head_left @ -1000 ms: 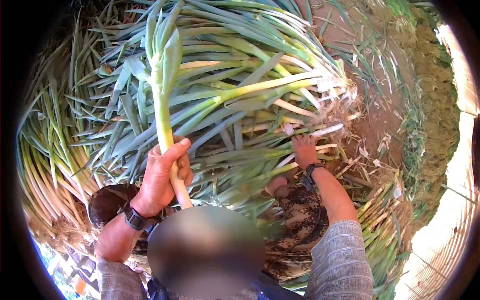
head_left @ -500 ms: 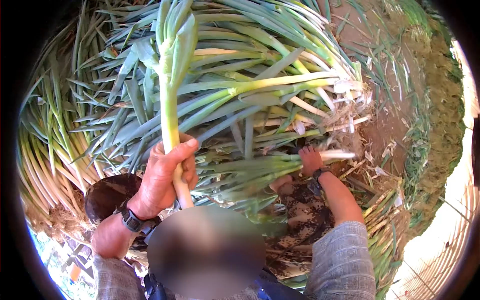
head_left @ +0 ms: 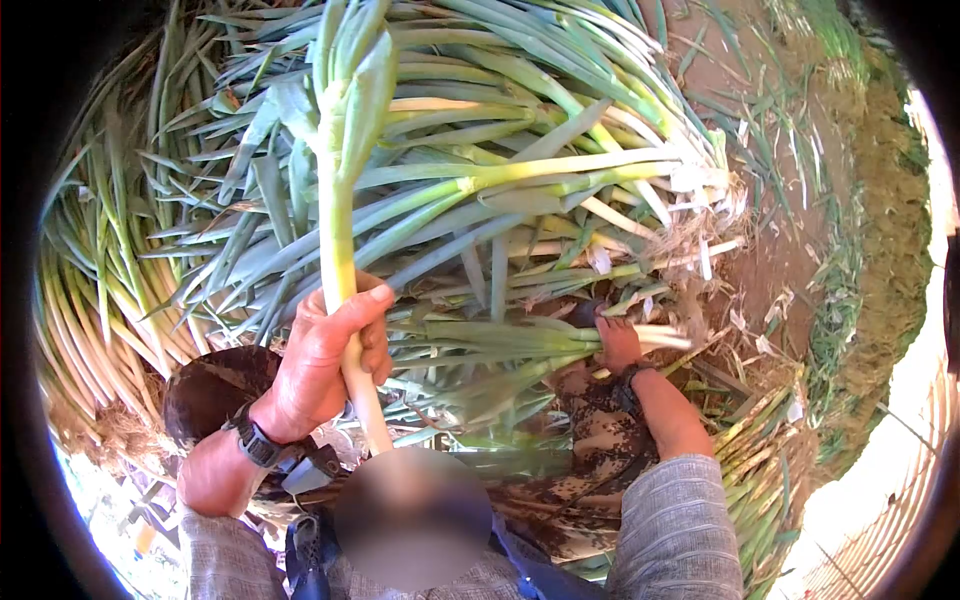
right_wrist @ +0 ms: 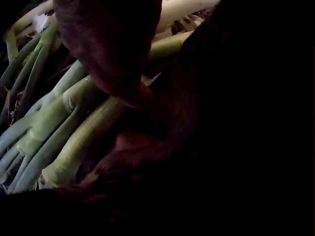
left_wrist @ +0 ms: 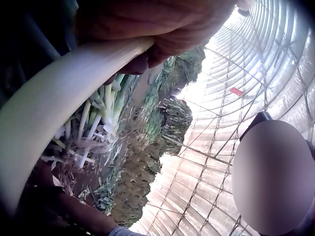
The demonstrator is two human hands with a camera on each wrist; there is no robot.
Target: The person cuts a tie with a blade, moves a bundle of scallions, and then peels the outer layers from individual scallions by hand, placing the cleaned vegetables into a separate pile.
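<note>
"What lies furthest left?"

"A pile of leeks, leaves upward in the head view and rooted ends low; beside it comes a knee in patterned cloth."

"And the left hand?"

"Closed, its fingers and thumb wrapped round 1 thick stalk; the stalk stands out in front of the leaves, green top up in the view, pale end down toward a blurred patch."

"What fills the middle?"

"A broad heap of leeks, their leaves leftward and their white, rooted ends rightward; just below those ends the right hand is curled shut round a bunch of thinner stalks, whose white ends poke out on its right; the right wrist view is dark, but shows stalks in its grasp."

"What about the surface?"

"Right of the heap is bare brown ground, strewn with leaf scraps and papery bits; lower down lies another group of stalks; then runs a rough, brown-green bank."

"And the room?"

"At the far right, a bright ribbed wall; the left wrist view shows it curving overhead, crossed by thin bars, with 1 small red patch."
</note>
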